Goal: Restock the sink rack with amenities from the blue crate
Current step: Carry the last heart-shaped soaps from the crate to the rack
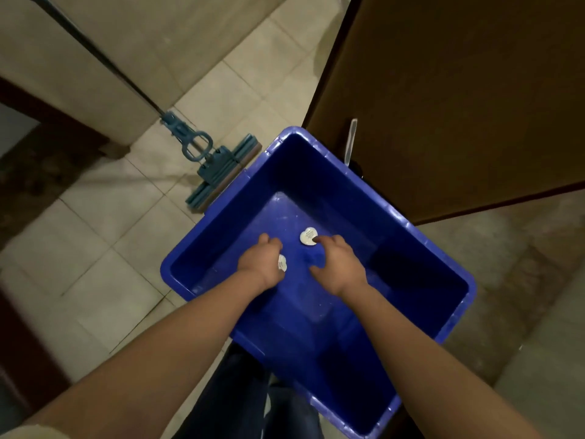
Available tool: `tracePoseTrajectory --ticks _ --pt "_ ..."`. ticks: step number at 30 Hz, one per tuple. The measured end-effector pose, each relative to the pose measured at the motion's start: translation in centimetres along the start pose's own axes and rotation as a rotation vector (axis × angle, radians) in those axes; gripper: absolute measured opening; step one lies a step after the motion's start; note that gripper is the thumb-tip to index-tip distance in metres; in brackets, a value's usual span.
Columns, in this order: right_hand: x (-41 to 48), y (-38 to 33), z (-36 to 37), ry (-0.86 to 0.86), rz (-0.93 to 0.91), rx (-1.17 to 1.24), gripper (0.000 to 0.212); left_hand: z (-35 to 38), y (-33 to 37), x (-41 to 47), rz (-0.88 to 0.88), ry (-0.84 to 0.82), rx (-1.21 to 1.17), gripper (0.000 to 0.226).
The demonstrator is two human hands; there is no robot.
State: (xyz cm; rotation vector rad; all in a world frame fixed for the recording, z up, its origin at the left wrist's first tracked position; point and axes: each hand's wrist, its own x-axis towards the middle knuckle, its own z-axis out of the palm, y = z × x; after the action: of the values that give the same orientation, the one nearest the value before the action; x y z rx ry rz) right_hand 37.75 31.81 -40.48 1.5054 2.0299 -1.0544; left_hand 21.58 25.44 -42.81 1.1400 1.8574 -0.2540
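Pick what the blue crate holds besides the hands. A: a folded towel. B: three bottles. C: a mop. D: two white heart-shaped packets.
D: one white packet lies on the floor of the blue crate at the right hand, a second packet in the left hand.

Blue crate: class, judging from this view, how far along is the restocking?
Done: the blue plastic crate looks nearly emptied. In hand: the left grip holds one white heart-shaped packet; the right grip touches a second packet. Left: carrying both to the sink rack, which is out of view.

Left hand (261,258) holds white packet (282,263) — right hand (337,264) touches second packet (307,236).
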Motion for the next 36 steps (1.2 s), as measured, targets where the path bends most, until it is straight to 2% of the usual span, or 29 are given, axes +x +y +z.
tracePoseTrajectory --ticks 10,15,18,22,26,30,33,36 --pt "6.7 1.2 3.9 -0.022 0.028 0.05 0.068 3.7 -0.8 5.1 -0.041 -0.024 0.049 0.061" --pt "8.5 1.3 5.2 0.017 0.018 0.003 0.07 4.6 -1.0 5.5 -0.011 0.041 0.29 0.068" --pt "9.1 1.4 5.7 0.054 -0.003 -0.02 0.063 5.2 -0.8 5.8 0.027 0.088 0.407 0.066" --pt "9.1 1.7 6.4 0.096 -0.018 -0.023 0.046 5.8 -0.8 6.0 0.058 0.107 0.434 0.057" --pt "8.8 2.1 6.8 0.098 -0.009 -0.024 0.035 6.0 -1.0 5.9 0.071 0.104 0.375 0.046" --pt "8.4 2.1 6.9 0.05 0.025 -0.007 0.03 5.8 -1.2 5.8 0.061 0.047 0.235 0.047" --pt "7.7 2.5 7.0 -0.023 0.095 0.118 0.031 5.6 -1.1 5.4 -0.034 -0.024 -0.008 0.039" --pt "6.4 3.4 7.1 -0.092 0.141 0.302 0.025 6.0 -0.9 5.1 -0.108 -0.082 -0.33 0.016"
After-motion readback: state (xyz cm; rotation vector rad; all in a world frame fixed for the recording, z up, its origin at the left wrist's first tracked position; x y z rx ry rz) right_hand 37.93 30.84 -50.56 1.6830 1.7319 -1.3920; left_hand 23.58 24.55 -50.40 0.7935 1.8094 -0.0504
